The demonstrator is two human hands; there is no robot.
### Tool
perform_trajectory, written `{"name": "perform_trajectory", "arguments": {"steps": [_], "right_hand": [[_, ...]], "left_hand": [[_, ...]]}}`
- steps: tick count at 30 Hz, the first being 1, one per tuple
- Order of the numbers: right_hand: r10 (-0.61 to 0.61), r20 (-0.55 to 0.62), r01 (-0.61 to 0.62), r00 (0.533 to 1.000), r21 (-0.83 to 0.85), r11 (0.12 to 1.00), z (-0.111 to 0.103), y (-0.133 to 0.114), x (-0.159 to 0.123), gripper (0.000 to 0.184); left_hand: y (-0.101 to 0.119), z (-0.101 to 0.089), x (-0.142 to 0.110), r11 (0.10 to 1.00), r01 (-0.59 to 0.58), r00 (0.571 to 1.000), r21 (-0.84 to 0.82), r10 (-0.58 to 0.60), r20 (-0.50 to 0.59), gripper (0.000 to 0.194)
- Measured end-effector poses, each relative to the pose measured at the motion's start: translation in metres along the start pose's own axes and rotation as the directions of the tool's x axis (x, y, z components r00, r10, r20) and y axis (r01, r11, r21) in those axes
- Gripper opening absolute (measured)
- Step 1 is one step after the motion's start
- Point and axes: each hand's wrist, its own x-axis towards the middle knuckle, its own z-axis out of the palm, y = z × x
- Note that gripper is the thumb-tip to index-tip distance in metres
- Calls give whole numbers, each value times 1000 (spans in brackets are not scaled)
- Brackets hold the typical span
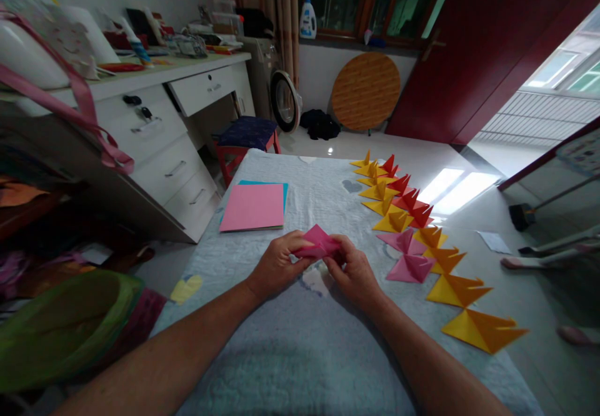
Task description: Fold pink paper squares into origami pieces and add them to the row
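Note:
A pink sheet of origami paper, folded into a small diamond-like shape, is held between both hands above the cloth-covered table. My left hand pinches its left corner between thumb and fingers. On the other side, my right hand grips the right corner in the same way. A stack of square paper, pink on top with blue showing behind, lies beyond my left hand. To the right stand folded pink paper cranes, with rows of yellow cranes, red cranes and orange-yellow cranes around them.
A pale blue quilted cloth covers the table. At left are a green-rimmed bin and a white desk with drawers. Beyond the table stand a stool, a washing machine and a round wooden tabletop.

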Motion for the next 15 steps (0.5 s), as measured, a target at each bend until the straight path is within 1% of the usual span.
{"name": "perform_trajectory", "arguments": {"steps": [3, 5, 6, 8, 10, 11, 13, 15], "right_hand": [[6, 5, -6, 1000, 10, 1000, 1, 2, -1, 31], [-12, -32, 13, 999, 32, 999, 1, 2, -1, 38], [-42, -67, 45, 997, 46, 998, 1, 1, -2, 42], [-140, -141, 149, 980, 57, 987, 0, -2, -2, 46], [-246, -181, 256, 952, 31, 966, -2, -5, -3, 42], [-283, -187, 289, 941, 6, 957, -3, -7, -3, 39], [-327, -183, 325, 927, -41, 945, -5, -8, -3, 35], [-339, -165, 333, 926, -63, 941, -6, -8, -2, 31]], "left_hand": [[2, 0, 0, 999, -25, 1000, -39, 25, 3, 12], [1, 0, 0, 999, -35, 999, -36, 35, -11, 12], [0, 0, 0, 999, -41, 999, -26, 40, -28, 12], [-2, -1, 0, 998, -57, 996, -3, 57, -70, 9], [-5, -2, 0, 998, -69, 993, 13, 70, -96, 7], [-6, -3, 0, 997, -72, 993, 16, 73, -93, 6], [-7, -3, -1, 997, -83, 994, 10, 83, -70, 7], [-7, -2, -1, 994, -107, 993, -6, 107, -55, 9]]}}
